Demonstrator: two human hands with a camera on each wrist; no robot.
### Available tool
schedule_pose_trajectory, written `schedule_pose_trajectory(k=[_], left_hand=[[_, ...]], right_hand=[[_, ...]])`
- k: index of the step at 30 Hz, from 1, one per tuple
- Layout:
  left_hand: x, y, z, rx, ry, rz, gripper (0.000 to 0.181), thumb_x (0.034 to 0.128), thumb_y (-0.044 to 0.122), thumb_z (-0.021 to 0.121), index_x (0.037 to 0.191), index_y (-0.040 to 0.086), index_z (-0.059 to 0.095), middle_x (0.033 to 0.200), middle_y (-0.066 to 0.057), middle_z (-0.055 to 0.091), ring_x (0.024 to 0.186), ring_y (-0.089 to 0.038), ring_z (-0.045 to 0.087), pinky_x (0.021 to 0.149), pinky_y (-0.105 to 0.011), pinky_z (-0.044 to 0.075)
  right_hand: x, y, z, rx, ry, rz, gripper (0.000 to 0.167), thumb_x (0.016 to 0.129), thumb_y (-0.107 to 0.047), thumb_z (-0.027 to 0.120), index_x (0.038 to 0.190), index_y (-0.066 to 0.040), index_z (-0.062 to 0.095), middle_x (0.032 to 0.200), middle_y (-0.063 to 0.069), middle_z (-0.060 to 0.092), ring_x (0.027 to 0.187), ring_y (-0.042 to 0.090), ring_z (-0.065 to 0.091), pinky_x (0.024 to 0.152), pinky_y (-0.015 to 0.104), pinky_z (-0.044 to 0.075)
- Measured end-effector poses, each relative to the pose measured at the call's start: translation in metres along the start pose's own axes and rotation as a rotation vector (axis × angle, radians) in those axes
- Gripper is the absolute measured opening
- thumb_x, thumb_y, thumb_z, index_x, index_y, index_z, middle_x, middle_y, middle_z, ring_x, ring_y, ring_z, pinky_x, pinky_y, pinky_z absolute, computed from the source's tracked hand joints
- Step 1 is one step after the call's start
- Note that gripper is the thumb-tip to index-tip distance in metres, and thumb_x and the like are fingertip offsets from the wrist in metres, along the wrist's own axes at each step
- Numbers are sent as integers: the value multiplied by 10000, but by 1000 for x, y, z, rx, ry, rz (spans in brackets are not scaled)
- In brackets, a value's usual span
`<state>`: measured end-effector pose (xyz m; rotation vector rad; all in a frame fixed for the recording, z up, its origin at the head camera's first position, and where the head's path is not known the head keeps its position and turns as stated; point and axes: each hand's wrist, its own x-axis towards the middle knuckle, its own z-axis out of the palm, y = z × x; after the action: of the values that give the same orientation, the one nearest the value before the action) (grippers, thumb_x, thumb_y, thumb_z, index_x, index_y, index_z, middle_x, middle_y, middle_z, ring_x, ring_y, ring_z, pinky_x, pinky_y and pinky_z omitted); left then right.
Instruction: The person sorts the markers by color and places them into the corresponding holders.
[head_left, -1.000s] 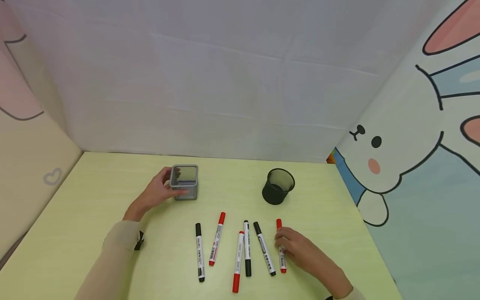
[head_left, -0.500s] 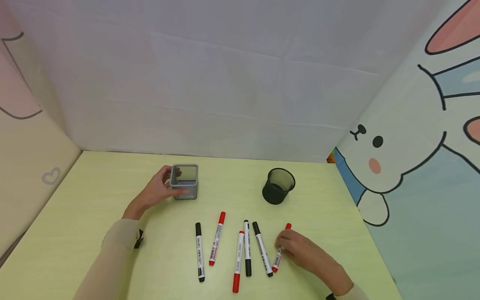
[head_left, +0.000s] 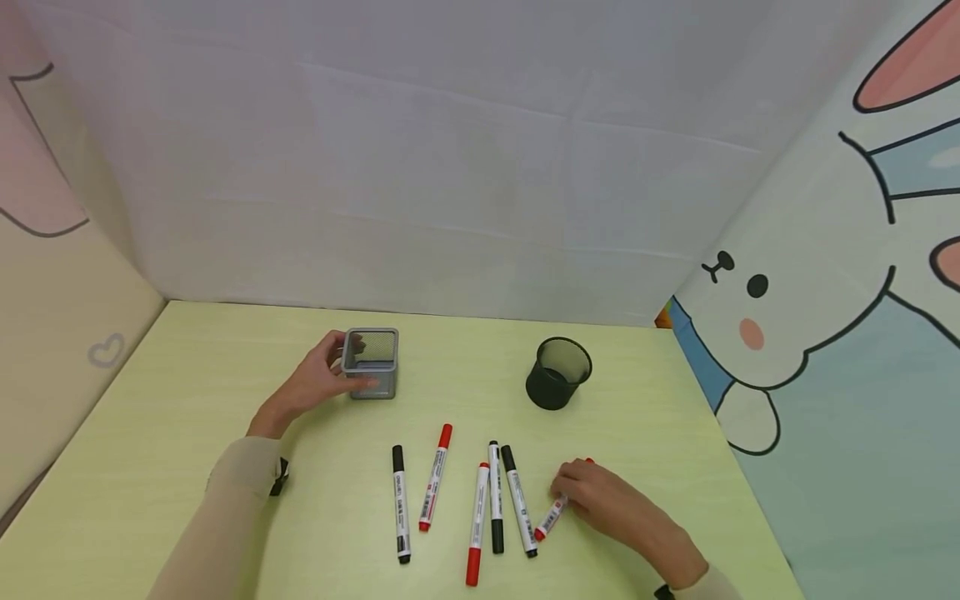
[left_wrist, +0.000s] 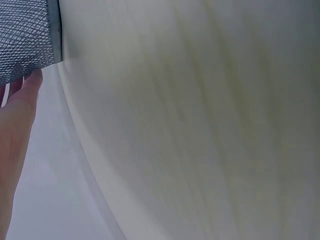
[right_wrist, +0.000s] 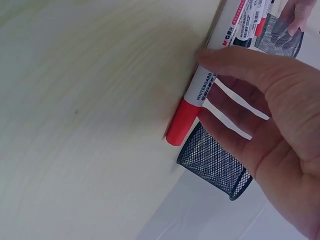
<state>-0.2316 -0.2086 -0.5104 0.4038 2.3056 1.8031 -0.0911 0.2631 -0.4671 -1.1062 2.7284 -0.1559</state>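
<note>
My left hand [head_left: 309, 385] holds a silver square mesh pen holder [head_left: 381, 385], thumb across its front and fingers at its left side. In the left wrist view, the fingertips touch the mesh wall [left_wrist: 26, 37]. With thumb and fingers, my right hand [head_left: 617, 507] pinches a red-capped whiteboard marker [head_left: 552, 517] lying slanted low over the table; the hand covers its middle in the head view. Its red cap [right_wrist: 183, 122] shows plainly in the right wrist view. The marker's lower end is close to a black-capped marker [head_left: 519, 504]; whether they touch I cannot tell.
A round black mesh pen holder [head_left: 551, 390] stands at the back right. Left of the right hand lie another black marker [head_left: 496, 492], a red marker [head_left: 477, 512], a second red one [head_left: 435, 482] and a black one [head_left: 401, 504]. A white curtain [head_left: 420, 183] hangs behind the table.
The red marker in my right hand has turned from nearly upright in view to slanted, its lower end swinging left. The neighbouring black marker's lower end has shifted left. My left hand stays put.
</note>
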Motion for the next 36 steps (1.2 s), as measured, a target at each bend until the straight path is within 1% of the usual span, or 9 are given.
schedule_pose_trajectory(k=[4,10,17,23,27,29,32,34,36], left_hand=[[0,0,1,-7,0,-4,754,836,99,869,1398,-8,379,1455,-226,460,1412,-391,415,1180,-564,289],[-1,1,0,2,1,-7,759,842,108,866,1409,-3,373,1468,-228,451,1424,-396,403,1179,-571,286],[-1,2,1,-7,-4,-14,762,846,115,864,1414,1,369,1488,-232,436,1437,-402,391,1174,-573,289],[0,0,0,1,-8,-11,752,845,114,864,1404,-3,374,1474,-229,453,1430,-393,403,1170,-560,299],[1,-1,0,8,-10,-9,746,849,115,861,1404,4,376,1472,-222,459,1428,-382,408,1163,-512,333],[0,-1,0,3,-13,-5,740,849,108,859,1400,3,376,1476,-225,455,1431,-385,404,1149,-401,378],[0,-2,-1,-3,-15,0,733,849,103,858,1393,-2,378,1478,-226,452,1434,-388,397,1118,-314,396],[0,-2,-1,-5,-16,1,731,847,103,860,1389,-1,382,1473,-221,456,1431,-388,401,1116,-320,396],[0,-2,-1,-1,-15,1,735,846,111,862,1392,3,383,1471,-215,458,1428,-385,405,1144,-426,372]], right_hand=[[-2,1,-2,-6,-3,-15,204,859,-3,803,1008,-122,730,986,-23,656,881,121,576,843,299,557],[-3,0,-10,35,-41,29,222,873,-19,798,1047,-136,725,1009,-19,653,873,94,564,834,270,570],[-2,-3,-19,90,-20,42,242,890,-40,790,1098,-134,710,1074,-15,655,925,99,597,845,278,579],[-1,-4,-22,141,53,30,257,907,-60,779,1131,-145,686,1076,-50,642,908,62,585,819,272,575],[1,-3,-23,178,130,6,251,910,-56,775,1123,-150,682,1039,-74,628,873,30,571,775,242,564],[3,-4,-25,199,169,2,243,911,-54,773,1114,-148,679,1028,-73,633,861,30,580,754,237,561],[6,-5,-28,233,209,21,229,918,-54,765,1107,-146,674,1022,-70,643,863,46,604,744,250,562],[8,-6,-28,260,223,52,225,924,-62,762,1113,-143,673,1028,-71,649,877,53,623,757,276,575],[10,-7,-28,292,237,79,230,925,-71,764,1124,-142,673,1041,-73,652,895,57,638,775,305,590]])
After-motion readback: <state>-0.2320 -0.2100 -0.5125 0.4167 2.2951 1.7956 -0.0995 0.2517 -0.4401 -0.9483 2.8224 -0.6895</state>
